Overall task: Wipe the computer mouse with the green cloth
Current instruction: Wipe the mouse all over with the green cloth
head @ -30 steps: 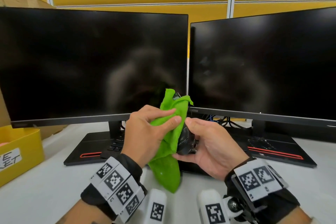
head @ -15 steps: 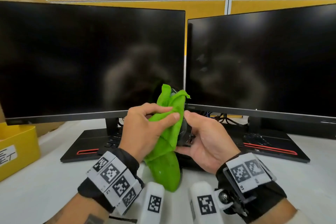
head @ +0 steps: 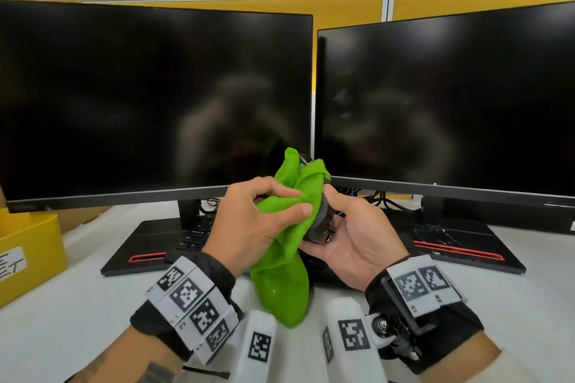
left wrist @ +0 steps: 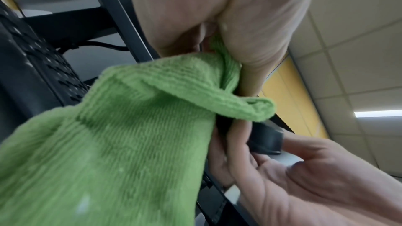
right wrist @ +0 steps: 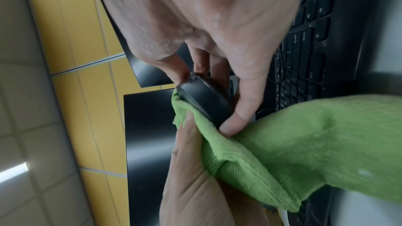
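Both hands are raised above the desk in front of the two monitors. My right hand [head: 345,227] grips the black computer mouse [head: 320,224], thumb on one end and fingers under it; the right wrist view shows the mouse [right wrist: 206,100] pinched between thumb and fingers. My left hand [head: 264,214] pinches the green cloth [head: 292,246] and presses it against the mouse's left side. The cloth's lower part hangs down toward the desk, and its upper corners stick up above the hands. In the left wrist view the cloth [left wrist: 130,135] covers most of the mouse [left wrist: 265,138].
Two dark monitors [head: 155,102] [head: 451,102] stand close behind the hands on black bases. A black keyboard [head: 196,236] lies under the left monitor, partly hidden. A yellow box [head: 28,252] sits at the left edge. The white desk [head: 77,305] lies below.
The cloth's top corners have shifted a little and my left thumb has slid along the cloth over the mouse. Both hands stay together at the same spot.
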